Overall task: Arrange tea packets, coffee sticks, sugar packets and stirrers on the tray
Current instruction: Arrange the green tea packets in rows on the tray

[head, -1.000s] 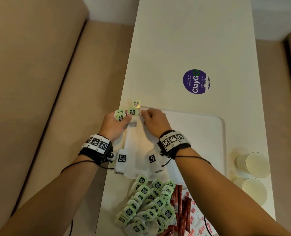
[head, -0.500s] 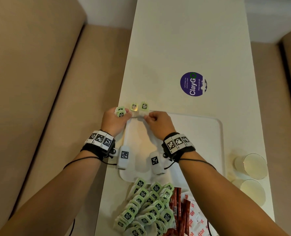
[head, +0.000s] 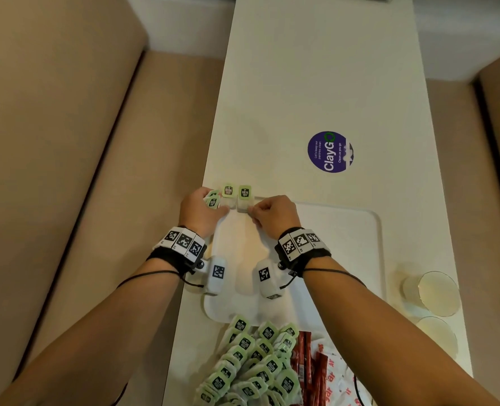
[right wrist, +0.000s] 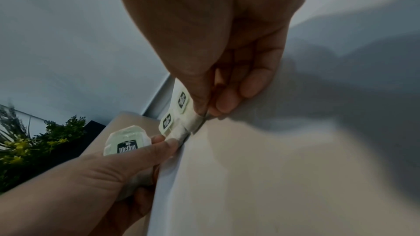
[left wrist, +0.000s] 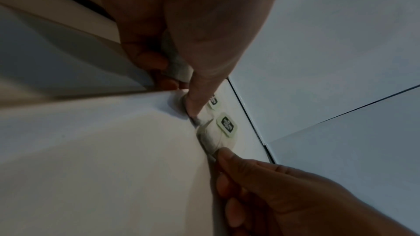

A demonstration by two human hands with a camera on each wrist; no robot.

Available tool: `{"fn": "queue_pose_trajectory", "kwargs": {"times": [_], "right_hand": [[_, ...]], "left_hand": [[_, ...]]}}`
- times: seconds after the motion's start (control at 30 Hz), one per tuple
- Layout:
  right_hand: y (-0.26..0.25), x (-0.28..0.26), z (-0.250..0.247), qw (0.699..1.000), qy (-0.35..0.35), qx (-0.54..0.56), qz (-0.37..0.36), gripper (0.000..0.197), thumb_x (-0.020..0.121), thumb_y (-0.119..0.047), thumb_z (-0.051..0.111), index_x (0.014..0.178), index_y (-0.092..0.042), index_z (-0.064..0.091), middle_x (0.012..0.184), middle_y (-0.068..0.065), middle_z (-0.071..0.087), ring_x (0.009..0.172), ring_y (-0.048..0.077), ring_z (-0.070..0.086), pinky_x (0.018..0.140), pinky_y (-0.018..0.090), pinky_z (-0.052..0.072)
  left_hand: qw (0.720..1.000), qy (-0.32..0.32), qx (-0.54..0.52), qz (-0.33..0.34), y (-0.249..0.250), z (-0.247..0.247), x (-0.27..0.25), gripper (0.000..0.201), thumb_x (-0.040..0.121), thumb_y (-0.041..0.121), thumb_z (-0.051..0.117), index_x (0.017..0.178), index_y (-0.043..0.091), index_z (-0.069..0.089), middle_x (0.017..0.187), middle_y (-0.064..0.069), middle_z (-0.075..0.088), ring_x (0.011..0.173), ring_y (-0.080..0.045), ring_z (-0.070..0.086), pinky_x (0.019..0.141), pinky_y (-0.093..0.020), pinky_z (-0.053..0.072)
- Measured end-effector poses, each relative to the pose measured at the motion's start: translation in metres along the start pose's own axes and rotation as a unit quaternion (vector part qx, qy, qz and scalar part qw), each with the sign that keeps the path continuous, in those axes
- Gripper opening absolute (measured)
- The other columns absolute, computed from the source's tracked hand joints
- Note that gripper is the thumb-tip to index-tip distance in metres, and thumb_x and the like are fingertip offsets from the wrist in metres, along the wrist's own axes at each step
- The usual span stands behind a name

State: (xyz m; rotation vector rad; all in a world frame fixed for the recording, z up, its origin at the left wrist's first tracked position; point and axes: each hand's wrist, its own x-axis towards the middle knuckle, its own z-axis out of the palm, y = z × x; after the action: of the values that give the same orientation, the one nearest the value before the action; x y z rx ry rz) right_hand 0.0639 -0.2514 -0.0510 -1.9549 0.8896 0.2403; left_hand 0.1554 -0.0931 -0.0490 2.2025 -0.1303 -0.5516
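White tray [head: 345, 244] lies on the pale worktop [head: 316, 68], and at its 11 o'clock corner I see two green-tagged tea packets [head: 237, 197] side by side on the rim. My left hand [head: 199, 212] keeps a few more tea packets curled in its fingers while its thumb presses the left packet; my right hand [head: 275, 215] pinches the right packet's lower edge between thumb and forefinger. Around them: a purple round sticker [head: 330, 152] at 1 o'clock, two clear cups [head: 436, 294] at 4 o'clock beside the tray, beige benches [head: 67, 142] either side. At 6 o'clock a heap of loose tea packets [head: 251, 364], red coffee sticks [head: 310, 367] and sugar packets [head: 339, 379] runs off the bottom edge. My wrists and their cameras hide the tray's near left part.
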Motion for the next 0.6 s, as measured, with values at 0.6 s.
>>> {"fn": "queue_pose_trajectory", "kwargs": {"times": [0.6], "right_hand": [[-0.005,-0.015,-0.002,1.0,0.001,0.004,-0.021,0.034,0.092,-0.036,0.069,0.068,-0.014,0.059,0.068,0.003,0.064,0.062,0.019,0.057,0.069,0.036,0.054]], "left_hand": [[0.991,-0.046,-0.126,-0.012,-0.005,-0.009,-0.008,0.045,0.079,0.001,0.081,0.118,0.014,0.063,0.096,0.003,0.065,0.076,-0.005,0.06,0.062,-0.008,0.047]]}}
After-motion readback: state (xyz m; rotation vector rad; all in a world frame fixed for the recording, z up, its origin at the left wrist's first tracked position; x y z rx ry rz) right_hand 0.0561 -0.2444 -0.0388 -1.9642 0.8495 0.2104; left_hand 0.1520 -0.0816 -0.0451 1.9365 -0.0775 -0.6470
